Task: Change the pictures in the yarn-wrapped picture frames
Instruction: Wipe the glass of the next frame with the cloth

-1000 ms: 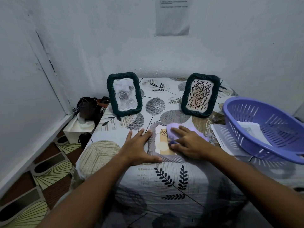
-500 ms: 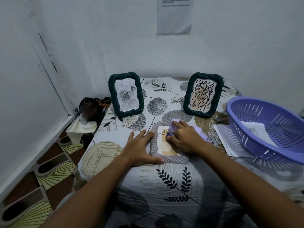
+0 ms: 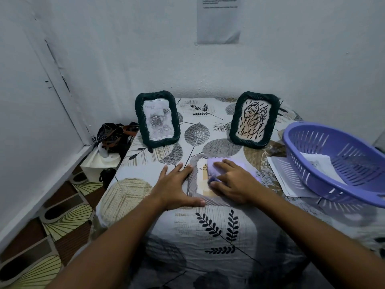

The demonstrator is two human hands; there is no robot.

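On the counter (image 3: 208, 236), a grey yarn-wrapped frame (image 3: 194, 180) lies flat between both hands; left hand (image 3: 177, 188) rests beside it, fingers spread, right hand (image 3: 233, 184) presses a lilac cloth (image 3: 214, 168) onto it. 2 dark-green frames (image 3: 157, 118) stand upright behind.

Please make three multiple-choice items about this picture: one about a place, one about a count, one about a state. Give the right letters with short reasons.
1. Where does the purple slotted plastic basket stand?
A. at the table's right side
B. on the floor
C. between the frames

2. How many dark green yarn-wrapped picture frames stand upright?
A. one
B. two
C. four

3. What does the right hand do?
A. hangs in the air
B. holds a standing frame
C. presses a lilac cloth on a grey frame lying flat

Answers:
1 A, it rests over white paper sheets at the right edge.
2 B, the rose-picture frame and the scribble-picture frame.
3 C, its fingers lie on the cloth, while the left hand rests flat beside the frame.
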